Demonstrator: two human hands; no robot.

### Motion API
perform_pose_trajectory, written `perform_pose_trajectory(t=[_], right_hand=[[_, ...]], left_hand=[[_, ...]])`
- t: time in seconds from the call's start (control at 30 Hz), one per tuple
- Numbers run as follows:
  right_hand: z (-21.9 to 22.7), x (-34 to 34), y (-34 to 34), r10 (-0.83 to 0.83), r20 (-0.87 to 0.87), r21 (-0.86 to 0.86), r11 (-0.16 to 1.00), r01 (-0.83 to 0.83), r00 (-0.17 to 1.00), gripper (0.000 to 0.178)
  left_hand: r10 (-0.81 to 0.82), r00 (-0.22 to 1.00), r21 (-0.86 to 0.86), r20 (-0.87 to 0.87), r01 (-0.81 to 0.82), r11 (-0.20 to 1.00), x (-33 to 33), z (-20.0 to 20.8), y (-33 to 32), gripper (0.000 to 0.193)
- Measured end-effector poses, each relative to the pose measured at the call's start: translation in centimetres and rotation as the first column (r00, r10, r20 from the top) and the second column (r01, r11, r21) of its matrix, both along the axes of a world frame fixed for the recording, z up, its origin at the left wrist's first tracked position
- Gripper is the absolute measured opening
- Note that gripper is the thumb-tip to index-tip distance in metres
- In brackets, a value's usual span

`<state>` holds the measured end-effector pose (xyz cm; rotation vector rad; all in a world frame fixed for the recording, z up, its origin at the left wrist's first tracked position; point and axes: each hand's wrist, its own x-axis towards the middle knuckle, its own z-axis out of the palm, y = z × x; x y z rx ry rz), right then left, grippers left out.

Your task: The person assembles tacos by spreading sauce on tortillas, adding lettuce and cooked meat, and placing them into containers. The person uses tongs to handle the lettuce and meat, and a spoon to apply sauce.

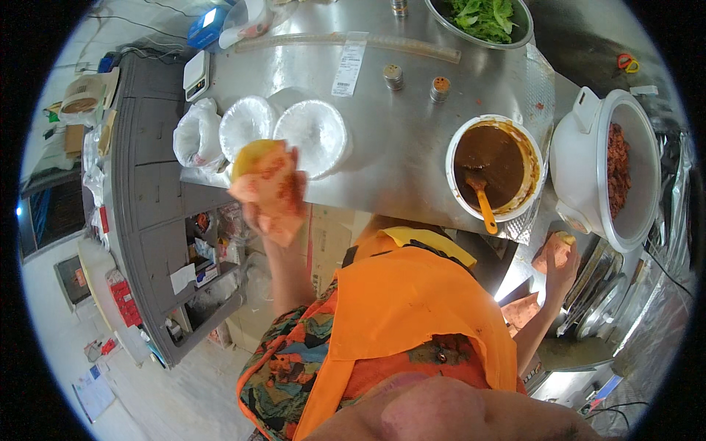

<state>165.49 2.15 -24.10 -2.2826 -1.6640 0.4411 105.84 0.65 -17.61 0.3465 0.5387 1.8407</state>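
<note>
Left hand [269, 200]'s clutching a papered bun [252, 156] mid-left, right hand [565, 270]'s pinching a smaller-looking one [565, 237] mid-right, both seemingly wrapped, neither set down yet.

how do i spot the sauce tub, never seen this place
On the steel table, look to the right-hand side, by the near edge, for a round white tub. Unlike the larger white tub to its right, with reddish chunks, it holds brown sauce and an orange-handled utensil.
</note>
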Motion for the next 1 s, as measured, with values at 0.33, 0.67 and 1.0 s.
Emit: perform_pose_trajectory(t=[0.33,0.67,1.0], right_hand=[[7.8,-18.6,5.2,0.758,0.080,0.049,0.646,-0.762,0.647,0.061],[8.3,-22.2,10.0,0.630,-0.141,-0.019,0.770,-0.638,0.764,0.027],[10.1,-21.1,11.3,0.242,-0.326,-0.043,0.962,-0.270,0.914,0.017]], left_hand=[[-0.514,0.849,-0.145,0.125,0.528,0.837,5.9,-3.9,5.8,0.092],[-0.740,0.649,-0.036,0.175,0.756,0.654,4.8,-7.4,9.1,0.108],[-0.806,0.567,0.002,0.171,0.818,0.576,4.9,-9.1,11.3,0.105]])
